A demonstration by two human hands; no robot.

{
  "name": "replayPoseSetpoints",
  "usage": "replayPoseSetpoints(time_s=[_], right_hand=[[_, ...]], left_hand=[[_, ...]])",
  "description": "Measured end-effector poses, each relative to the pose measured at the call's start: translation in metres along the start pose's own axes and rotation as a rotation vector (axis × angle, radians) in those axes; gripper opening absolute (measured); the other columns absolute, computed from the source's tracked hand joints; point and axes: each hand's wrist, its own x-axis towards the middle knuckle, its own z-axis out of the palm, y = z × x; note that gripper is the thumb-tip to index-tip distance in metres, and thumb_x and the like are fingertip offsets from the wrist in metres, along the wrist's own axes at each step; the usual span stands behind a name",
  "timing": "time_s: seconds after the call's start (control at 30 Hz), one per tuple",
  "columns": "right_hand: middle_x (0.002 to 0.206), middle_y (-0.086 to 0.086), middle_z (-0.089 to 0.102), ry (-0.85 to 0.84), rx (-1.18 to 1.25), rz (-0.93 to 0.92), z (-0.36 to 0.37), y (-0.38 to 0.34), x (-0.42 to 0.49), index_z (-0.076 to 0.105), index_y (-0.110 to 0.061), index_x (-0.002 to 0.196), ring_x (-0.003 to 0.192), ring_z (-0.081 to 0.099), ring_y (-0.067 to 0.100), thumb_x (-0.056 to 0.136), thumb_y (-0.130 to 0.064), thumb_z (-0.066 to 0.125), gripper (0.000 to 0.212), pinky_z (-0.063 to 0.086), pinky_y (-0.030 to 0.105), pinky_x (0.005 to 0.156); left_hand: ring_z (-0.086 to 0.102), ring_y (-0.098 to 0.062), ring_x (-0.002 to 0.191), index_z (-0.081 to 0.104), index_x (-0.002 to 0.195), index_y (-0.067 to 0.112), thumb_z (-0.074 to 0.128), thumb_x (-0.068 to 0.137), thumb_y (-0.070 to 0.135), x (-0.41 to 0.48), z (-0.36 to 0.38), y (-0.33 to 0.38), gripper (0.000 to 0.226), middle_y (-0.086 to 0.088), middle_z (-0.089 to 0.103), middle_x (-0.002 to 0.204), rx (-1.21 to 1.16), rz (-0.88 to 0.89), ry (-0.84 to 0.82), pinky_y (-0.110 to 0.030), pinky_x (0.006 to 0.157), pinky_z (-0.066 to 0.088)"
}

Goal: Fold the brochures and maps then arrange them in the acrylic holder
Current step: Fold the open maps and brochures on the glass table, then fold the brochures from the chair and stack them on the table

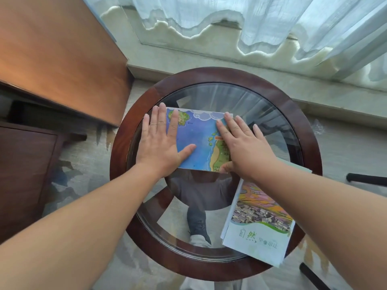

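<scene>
Lying flat at the centre of the bench: the folded map (196,141), pinned under both hands on the glass top.
Map orientation: long axis ran left to right across the view; the cloud-printed top edge faced away from the person, the near edge toward them. Blue sea filled the middle, with land at the upper-left corner and the right end.
Left hand (161,141): palm down on the map's left end, partly over its edge onto the glass; fingers (162,114) spread and flat, thumb lying out across the blue area. It gripped nothing, pressing only.
Right hand (240,147): palm down on the right end, fingers extended toward the far corner; the thumb appeared tucked at the near edge. Whether it pinched that edge could not be told.
Stack of brochures (259,220): near-right on the bench, partly under the right forearm, overhanging the wooden rim (134,126).
Acrylic holder: not in view.
Risk, slippage: glass is slick; uneven pressure could slide the map and skew the crease.
Risk, spring-back: lifting either hand early could let the fold reopen.
Risk, stack: a sweep of the right forearm could push the overhanging brochures off onto the floor.
</scene>
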Motion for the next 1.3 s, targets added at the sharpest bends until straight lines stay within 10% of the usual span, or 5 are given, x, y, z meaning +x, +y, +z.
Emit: replayPoseSetpoints(time_s=[0.37,0.6,0.8,1.3], right_hand=[[0.162,-0.004,-0.020,0.016,-0.052,-0.002,-0.002,-0.002,-0.002,-0.013,-0.028,0.154,0.150,-0.011,0.020,0.072,-0.066,0.069,0.122,0.003,0.049,0.120],[0.164,-0.002,0.008,0.116,0.112,0.006,-0.019,-0.011,-0.033,0.011,-0.023,0.156,0.150,0.007,0.020,0.086,-0.058,0.058,0.092,0.015,0.045,0.120],[0.149,0.005,0.040,0.260,0.386,0.217,-0.032,0.004,-0.114,0.038,-0.017,0.145,0.137,0.037,0.025,0.090,-0.043,0.055,0.063,0.037,0.043,0.108],[0.149,-0.001,0.040,0.433,0.678,0.747,0.012,0.152,-0.419,0.039,-0.020,0.146,0.135,0.038,0.019,0.095,-0.037,0.050,0.055,0.037,0.036,0.107]], left_hand=[[-0.029,-0.029,0.145,-0.028,0.147,0.024,0.002,0.085,0.071,-0.014,0.004,0.034,0.084,-0.017,-0.025,0.159,-0.041,0.090,-0.078,-0.049,0.119,-0.012],[0.011,-0.029,0.148,0.025,0.152,0.019,0.042,0.094,0.054,-0.012,-0.046,0.049,0.070,-0.013,0.017,0.160,-0.198,0.093,-0.095,-0.046,0.121,0.007],[0.031,-0.026,0.139,0.035,0.148,0.019,0.052,0.093,0.040,-0.038,-0.095,0.108,0.061,-0.007,0.036,0.152,-0.340,0.252,-0.107,-0.042,0.111,0.031],[0.044,-0.022,0.128,0.039,0.143,0.024,0.047,0.095,0.039,-0.153,-0.169,0.364,0.051,-0.001,0.047,0.141,-0.187,0.809,-0.154,-0.036,0.104,0.039]])
